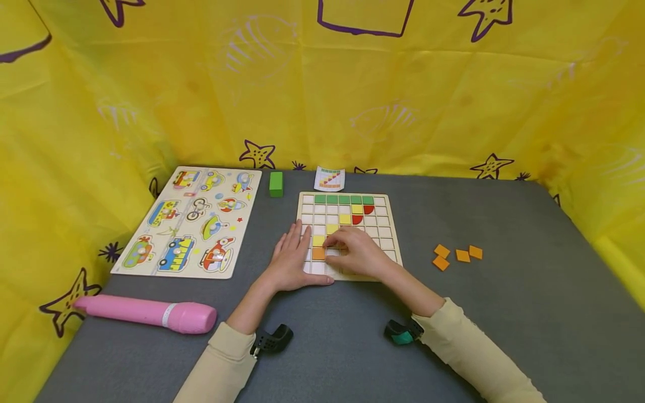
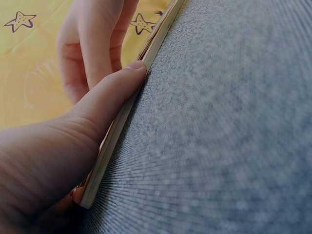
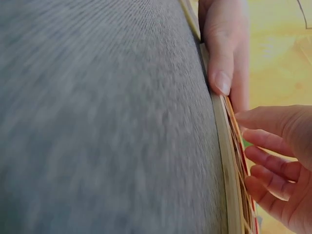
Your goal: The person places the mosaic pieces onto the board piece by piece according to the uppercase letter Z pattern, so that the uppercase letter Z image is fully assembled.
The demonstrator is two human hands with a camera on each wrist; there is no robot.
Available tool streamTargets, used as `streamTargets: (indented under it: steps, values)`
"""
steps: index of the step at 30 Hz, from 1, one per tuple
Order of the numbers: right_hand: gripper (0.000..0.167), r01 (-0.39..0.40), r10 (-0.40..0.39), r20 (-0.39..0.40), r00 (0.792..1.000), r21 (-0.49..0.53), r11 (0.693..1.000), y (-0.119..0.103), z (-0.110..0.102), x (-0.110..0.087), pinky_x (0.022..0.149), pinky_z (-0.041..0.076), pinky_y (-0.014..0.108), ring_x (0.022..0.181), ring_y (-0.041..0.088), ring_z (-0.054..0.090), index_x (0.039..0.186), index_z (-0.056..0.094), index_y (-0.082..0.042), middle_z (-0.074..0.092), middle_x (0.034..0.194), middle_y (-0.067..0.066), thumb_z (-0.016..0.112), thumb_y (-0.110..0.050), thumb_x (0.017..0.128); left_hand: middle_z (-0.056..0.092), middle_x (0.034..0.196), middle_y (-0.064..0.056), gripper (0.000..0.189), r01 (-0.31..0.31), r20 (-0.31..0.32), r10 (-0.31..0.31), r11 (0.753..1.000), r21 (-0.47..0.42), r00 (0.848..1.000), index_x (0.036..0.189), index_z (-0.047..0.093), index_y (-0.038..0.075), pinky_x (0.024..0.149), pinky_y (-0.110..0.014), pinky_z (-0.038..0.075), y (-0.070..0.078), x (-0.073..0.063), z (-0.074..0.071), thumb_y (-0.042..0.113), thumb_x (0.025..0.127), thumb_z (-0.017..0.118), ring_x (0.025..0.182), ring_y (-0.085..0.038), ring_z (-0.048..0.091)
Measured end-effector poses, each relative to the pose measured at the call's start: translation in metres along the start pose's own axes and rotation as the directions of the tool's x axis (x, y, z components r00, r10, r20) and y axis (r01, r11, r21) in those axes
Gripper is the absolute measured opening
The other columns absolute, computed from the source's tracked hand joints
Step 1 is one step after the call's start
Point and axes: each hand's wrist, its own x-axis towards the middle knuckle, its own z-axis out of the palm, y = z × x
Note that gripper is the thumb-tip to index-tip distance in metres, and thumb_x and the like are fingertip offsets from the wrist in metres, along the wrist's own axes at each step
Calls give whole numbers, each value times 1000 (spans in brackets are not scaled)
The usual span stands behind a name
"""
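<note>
A wooden grid board point(image 1: 395, 246) lies on the grey table with colored tiles in some cells. Green tiles point(image 1: 344, 199) line its far row, yellow tiles point(image 1: 332, 229) and red quarter-round tiles point(image 1: 357, 219) run diagonally, and an orange tile point(image 1: 318, 253) sits near the front left. My left hand point(image 1: 291, 263) rests on the board's left side with fingers straight, its thumb point(image 2: 122, 80) against the front edge. Above the board, my right hand point(image 1: 360, 252) has thumb and forefinger apart beside the orange tile; a white cell shows between them. Its thumb point(image 3: 265, 118) touches the board's surface.
Several loose orange tiles point(image 1: 462, 256) lie to the right. Behind the board are a small pattern card point(image 1: 330, 179) and a green block point(image 1: 276, 184). A vehicle puzzle board point(image 1: 191, 235) and a pink marker-shaped object point(image 1: 151, 313) lie left. A yellow cloth point(image 1: 428, 84) hangs behind.
</note>
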Motion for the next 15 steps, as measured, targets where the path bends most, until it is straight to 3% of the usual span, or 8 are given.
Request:
streamTargets:
  steps: [15]
  values:
    - [20,-124,125,-64,990,13,992,40,-45,-58,75,48,36,83,19,58,102,73,-10,69,94,-1,78,-17,83,-6,161,-20,126,4,-11,-4,1000,7,1000,155,8,-1,116,-52,3,2,1,1,60,71,79,148,-34,-5]
